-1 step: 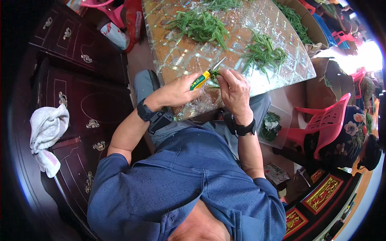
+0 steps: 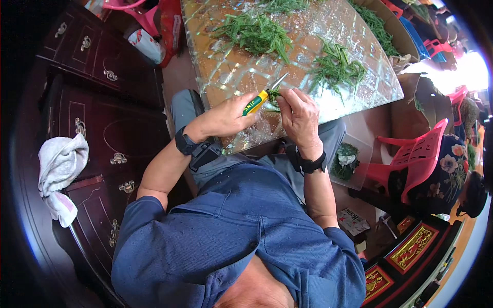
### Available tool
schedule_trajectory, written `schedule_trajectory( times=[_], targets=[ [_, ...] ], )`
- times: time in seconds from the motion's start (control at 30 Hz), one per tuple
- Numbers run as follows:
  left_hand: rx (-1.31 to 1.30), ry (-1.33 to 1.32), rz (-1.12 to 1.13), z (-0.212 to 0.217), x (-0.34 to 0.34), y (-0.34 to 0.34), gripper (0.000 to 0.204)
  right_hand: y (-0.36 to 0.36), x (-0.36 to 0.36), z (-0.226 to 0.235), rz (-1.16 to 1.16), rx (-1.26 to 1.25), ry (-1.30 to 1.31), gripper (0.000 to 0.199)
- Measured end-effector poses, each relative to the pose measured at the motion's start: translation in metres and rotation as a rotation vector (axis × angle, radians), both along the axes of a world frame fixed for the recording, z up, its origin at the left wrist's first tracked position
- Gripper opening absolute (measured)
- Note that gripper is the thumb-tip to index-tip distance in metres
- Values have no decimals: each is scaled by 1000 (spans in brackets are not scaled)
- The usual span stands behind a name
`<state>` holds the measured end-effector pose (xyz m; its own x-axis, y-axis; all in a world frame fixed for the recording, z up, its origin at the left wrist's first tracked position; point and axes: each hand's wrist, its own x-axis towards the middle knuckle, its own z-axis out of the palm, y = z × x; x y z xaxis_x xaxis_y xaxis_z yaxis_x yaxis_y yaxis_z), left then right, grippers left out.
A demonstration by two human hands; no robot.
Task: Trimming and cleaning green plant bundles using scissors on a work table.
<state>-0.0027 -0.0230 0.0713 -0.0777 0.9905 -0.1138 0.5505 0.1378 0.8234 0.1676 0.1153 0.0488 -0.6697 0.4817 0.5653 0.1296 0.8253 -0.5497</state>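
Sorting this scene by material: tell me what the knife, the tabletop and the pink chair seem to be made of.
Knife: pale shiny blade, likely steel; yellow and green handle, smooth like plastic.
Tabletop: glossy, with bright glints and a pattern showing through, probably glass or clear film over a patterned surface.
Pink chair: evenly coloured and slotted in the back, apparently moulded plastic.

On the table (image 2: 226, 77) lie 3 heaps of green stems: 1 by the far edge (image 2: 257, 33), 1 toward the right edge (image 2: 336, 66), 1 along the far right corner (image 2: 377, 28). There is 1 knife (image 2: 262, 100), 1 white cloth (image 2: 60, 174) and 2 pink chairs (image 2: 416, 154).
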Motion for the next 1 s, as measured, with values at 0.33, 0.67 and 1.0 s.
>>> schedule_trajectory(
  times=[0.33, 0.67, 1.0],
  targets=[
    [19, 162, 25, -8, 13, 5, 46, 1, 3, -9, -8, -51, 19, 6],
    [32, 136, 17, -1, 15, 6, 48, 11, 5, -1, 61, -76, -2, 8],
    [136, 110, 25, -19, 14, 6, 45, 9, 8, -7, 82, -62, 30, 9]
  ],
)
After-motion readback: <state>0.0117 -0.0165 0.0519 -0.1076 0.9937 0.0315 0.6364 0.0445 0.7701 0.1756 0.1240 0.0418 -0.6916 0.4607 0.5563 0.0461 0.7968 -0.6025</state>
